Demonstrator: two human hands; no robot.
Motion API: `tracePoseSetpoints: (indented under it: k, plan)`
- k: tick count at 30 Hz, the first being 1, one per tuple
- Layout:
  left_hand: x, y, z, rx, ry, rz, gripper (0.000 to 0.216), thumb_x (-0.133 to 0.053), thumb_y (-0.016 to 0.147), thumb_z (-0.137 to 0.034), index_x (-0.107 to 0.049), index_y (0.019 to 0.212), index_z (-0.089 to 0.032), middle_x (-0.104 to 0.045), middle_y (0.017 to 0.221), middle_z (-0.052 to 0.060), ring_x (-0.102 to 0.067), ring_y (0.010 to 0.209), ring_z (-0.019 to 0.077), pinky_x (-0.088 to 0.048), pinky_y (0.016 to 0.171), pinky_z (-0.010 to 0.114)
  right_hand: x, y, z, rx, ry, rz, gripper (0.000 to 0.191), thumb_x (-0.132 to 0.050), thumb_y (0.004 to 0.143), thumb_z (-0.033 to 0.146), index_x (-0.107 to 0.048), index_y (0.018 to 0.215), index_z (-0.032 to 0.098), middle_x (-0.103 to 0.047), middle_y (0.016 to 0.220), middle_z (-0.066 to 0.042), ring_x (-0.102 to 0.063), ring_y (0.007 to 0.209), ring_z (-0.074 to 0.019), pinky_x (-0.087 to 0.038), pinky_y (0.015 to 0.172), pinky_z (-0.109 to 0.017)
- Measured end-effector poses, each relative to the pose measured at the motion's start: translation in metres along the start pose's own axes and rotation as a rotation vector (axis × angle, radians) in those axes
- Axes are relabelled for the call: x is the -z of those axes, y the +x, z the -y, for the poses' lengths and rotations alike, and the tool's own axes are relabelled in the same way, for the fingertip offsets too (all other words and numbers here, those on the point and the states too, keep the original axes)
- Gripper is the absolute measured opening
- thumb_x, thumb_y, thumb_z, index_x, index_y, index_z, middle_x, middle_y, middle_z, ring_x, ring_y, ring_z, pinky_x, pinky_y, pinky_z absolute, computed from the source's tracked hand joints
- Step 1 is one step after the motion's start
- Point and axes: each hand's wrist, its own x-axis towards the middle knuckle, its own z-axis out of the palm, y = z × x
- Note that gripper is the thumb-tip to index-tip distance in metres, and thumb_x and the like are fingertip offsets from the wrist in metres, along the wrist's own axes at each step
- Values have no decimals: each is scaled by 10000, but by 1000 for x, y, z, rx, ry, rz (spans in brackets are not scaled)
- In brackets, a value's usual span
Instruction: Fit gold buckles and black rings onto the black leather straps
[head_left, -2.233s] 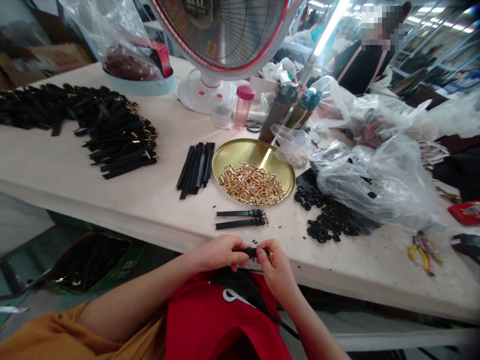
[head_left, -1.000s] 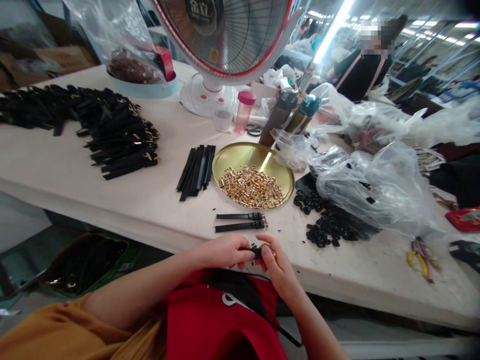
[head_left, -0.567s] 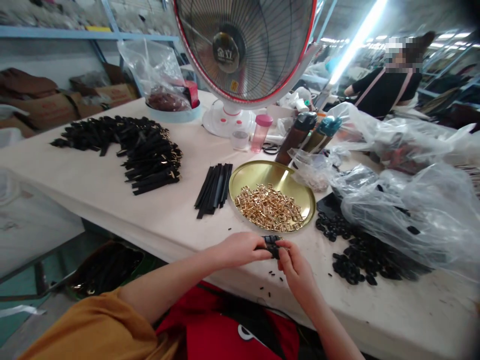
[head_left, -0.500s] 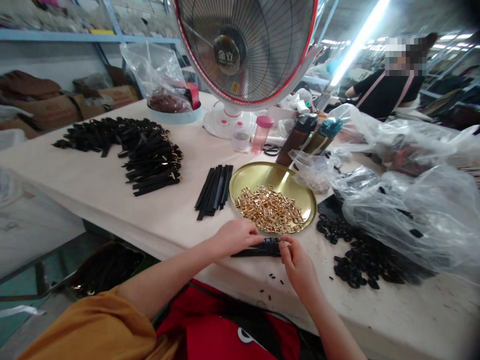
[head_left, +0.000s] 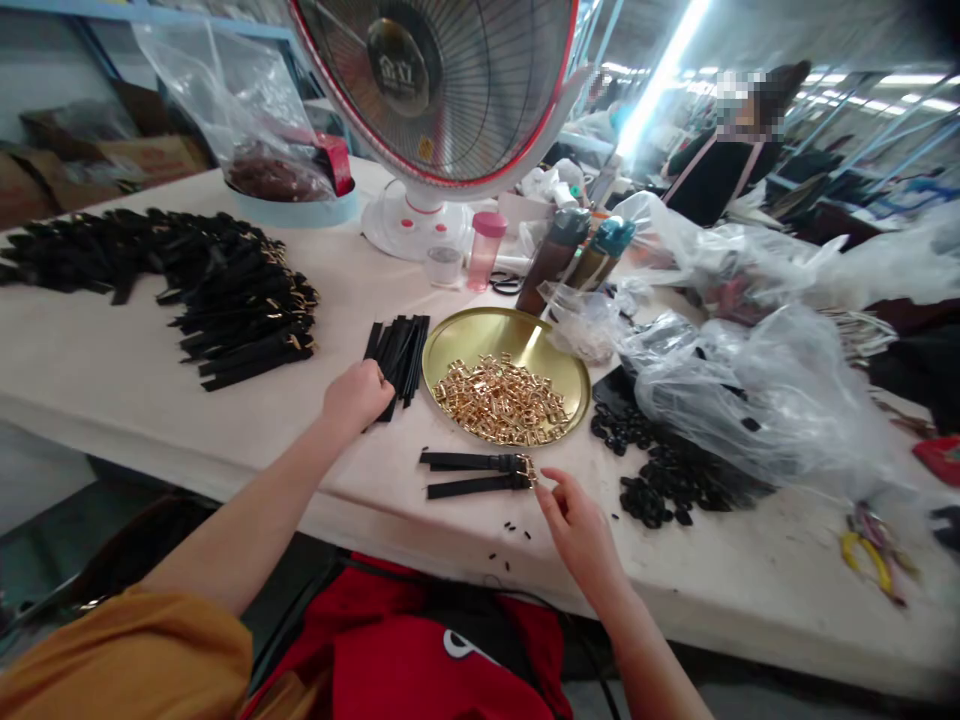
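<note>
My left hand (head_left: pixel 358 400) is at the bundle of plain black straps (head_left: pixel 411 355), its fingers closed at the bundle's near left side on a strap; the fingertips are partly hidden. Several black straps with gold buckles (head_left: pixel 476 476) lie flat on the table, buckle ends to the right. Just right of those buckles is my right hand (head_left: pixel 576 515), thumb and forefinger apart, holding nothing. Behind the buckled straps stands a round gold tray (head_left: pixel 480 322) with a heap of loose gold buckles (head_left: pixel 502 400).
A big pile of buckled black straps (head_left: pixel 232 290) lies at the left. Small black loops (head_left: pixel 660 485) and clear plastic bags (head_left: pixel 750 390) are on the right, with yellow-handled pliers (head_left: pixel 866 560). Behind stand a fan (head_left: pixel 442 90), a pink-lidded bottle (head_left: pixel 486 250) and dark bottles (head_left: pixel 555 255). A person (head_left: pixel 720 160) is farther back.
My left hand has left the buckled straps and moved left to the plain straps. My right hand has let go, its fingers now apart. The view has turned right.
</note>
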Motion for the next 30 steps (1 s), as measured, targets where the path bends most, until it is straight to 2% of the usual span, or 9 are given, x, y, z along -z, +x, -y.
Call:
tracePoseSetpoints:
  k: [5, 7, 9, 12, 15, 18, 20, 24, 30]
  plan:
    - [57, -39, -23, -143, -305, -330, 134, -456, 772, -301, -496, 835, -189, -591, 918, 61, -545, 792, 185, -418, 683, 289, 11, -15, 6, 11, 30, -70, 328, -369, 845, 400, -522, 1026, 173, -471, 546, 33, -478, 519, -133, -345, 524, -242]
    - [79, -58, -35, -220, -551, -376, 135, -510, 747, -325, -474, 817, -215, -591, 963, 33, -551, 811, 174, -428, 733, 296, 11, -18, 6, 9, 41, -82, 319, -371, 846, 394, -532, 1014, 176, -480, 554, 28, -482, 530, -135, -349, 527, -240]
    - [90, -76, -46, -224, -906, -364, 165, -548, 727, -304, -409, 758, -220, -614, 811, -6, -576, 720, 154, -448, 687, 291, 12, -17, 0, 2, 37, -91, 316, -372, 844, 391, -542, 1003, 177, -514, 583, 16, -498, 554, -138, -362, 546, -242]
    - [77, -98, -56, -134, -1241, 99, 246, -547, 731, -368, -348, 705, -226, -419, 449, -93, -386, 376, 79, -309, 401, 203, 20, -13, -23, -44, -21, -154, 318, -369, 841, 388, -557, 981, 174, -585, 699, -21, -532, 635, -149, -391, 604, -252]
    - [39, -121, -63, -21, -1280, 597, 338, -536, 695, -506, -398, 726, -199, -311, 489, -88, -274, 399, 49, -211, 396, 181, 37, -9, -57, -144, -138, -283, 307, -366, 834, 373, -563, 932, 160, -606, 811, -57, -546, 712, -162, -405, 653, -264]
    - [-3, -148, -70, 105, -1265, 901, 510, -327, 745, -637, -469, 835, -155, -349, 548, -62, -278, 441, 60, -241, 432, 198, 57, -5, -88, -211, -224, -349, 287, -396, 807, 360, -566, 885, 142, -594, 818, -82, -534, 726, -187, -397, 662, -294]
    - [-23, -163, -72, 122, -1186, 1011, 543, -306, 744, -645, -494, 823, -142, -340, 530, -62, -283, 449, 68, -236, 440, 202, 68, -2, -100, -227, -262, -358, 280, -406, 796, 355, -572, 861, 138, -580, 796, -85, -522, 719, -197, -386, 662, -309]
    - [-39, -172, -70, -49, -1036, 1256, 387, -524, 682, -500, -527, 813, -136, -425, 583, -51, -362, 517, 76, -268, 476, 187, 75, 11, -107, -208, -321, -325, 274, -404, 798, 351, -604, 826, 165, -554, 813, -78, -507, 735, -197, -359, 667, -306]
    - [-21, -148, -80, -161, -983, 1261, 273, -454, 755, -397, -524, 855, -153, -489, 605, -42, -432, 485, 70, -299, 458, 172, 68, 41, -105, -176, -306, -213, 81, -577, 671, 242, -627, 636, 189, -527, 711, -48, -486, 626, -169, -315, 600, -294]
